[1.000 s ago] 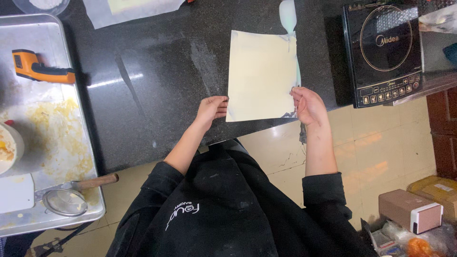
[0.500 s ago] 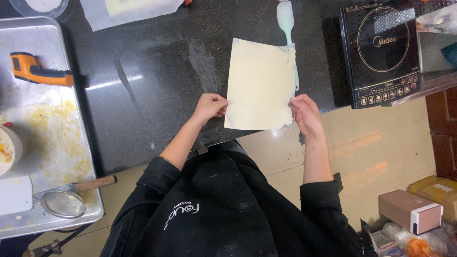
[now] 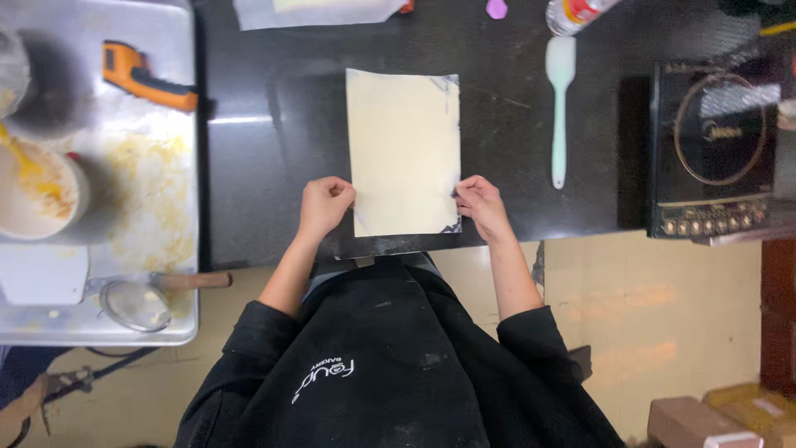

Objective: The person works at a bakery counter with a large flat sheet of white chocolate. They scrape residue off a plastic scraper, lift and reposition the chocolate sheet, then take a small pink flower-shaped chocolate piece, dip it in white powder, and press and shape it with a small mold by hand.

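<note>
Pale cream sheet (image 3: 404, 149) is laid flat on the black counter (image 3: 274, 166), near the front edge, roughly mid-counter, long side running front-to-back. It is held from both sides at its near end: left hand (image 3: 325, 206) curled at the sheet's left edge, fingers folded in, looks pinched on the edge; right hand (image 3: 478, 204) at the right edge near the front-right corner, fingertips pressed together on the edge. Exact contact under the left fingers can't be told.

Judged reason for the hold: both near edges gripped so the sheet is kept square & flat, tension across the width.

Sheet look: matte, uniform cream, thin, no folds seen; clear film or backing shows as a dark/shiny fringe along the right edge & at the front-right corner.

Around it: mint-green spatula (image 3: 560, 108) lies to the right, apart from the sheet, handle toward the front edge. Induction hob (image 3: 713, 158) at the right end of the counter. Steel tray table (image 3: 157, 182) abuts the left side, w/ orange handheld thermometer (image 3: 145, 76), bowl of yellow batter (image 3: 37, 191), small sieve (image 3: 137, 303) at its front edge.
</note>
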The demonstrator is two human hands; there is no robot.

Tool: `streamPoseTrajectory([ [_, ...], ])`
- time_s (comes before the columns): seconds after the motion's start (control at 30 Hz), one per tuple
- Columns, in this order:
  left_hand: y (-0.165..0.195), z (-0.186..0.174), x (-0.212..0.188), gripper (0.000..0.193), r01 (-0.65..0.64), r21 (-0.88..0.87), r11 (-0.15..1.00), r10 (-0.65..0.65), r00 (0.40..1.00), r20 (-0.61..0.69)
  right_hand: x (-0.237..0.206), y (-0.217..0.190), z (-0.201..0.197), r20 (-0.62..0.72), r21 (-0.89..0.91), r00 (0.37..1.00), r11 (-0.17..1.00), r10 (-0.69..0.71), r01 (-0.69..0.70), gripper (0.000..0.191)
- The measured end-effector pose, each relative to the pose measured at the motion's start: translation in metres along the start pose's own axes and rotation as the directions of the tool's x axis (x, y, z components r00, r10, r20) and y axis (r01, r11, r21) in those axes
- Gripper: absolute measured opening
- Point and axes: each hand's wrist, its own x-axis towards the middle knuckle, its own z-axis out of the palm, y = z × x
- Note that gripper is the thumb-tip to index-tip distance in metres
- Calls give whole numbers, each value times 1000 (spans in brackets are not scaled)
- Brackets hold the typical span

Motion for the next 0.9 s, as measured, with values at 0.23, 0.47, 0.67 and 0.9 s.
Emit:
streamPoseTrajectory([
  [0.23,-41,-71,-5,20,119,-91,989,-130,984,-119,33,1,93,-30,-263,999,964,-33,24,9],
  [0.47,-48,-103,3,21,123,-43,991,-129,977,-171,38,4,127,-53,-428,997,903,-53,25,11],
  [0.67,-47,-114,6,20,128,8,992,-125,980,-157,41,11,131,-63,-425,998,905,-24,-5,12],
  [0.9,-51,-116,12,20,161,-31,986,-164,980,-115,45,11,132,-75,-438,997,899,-23,-12,16],
])
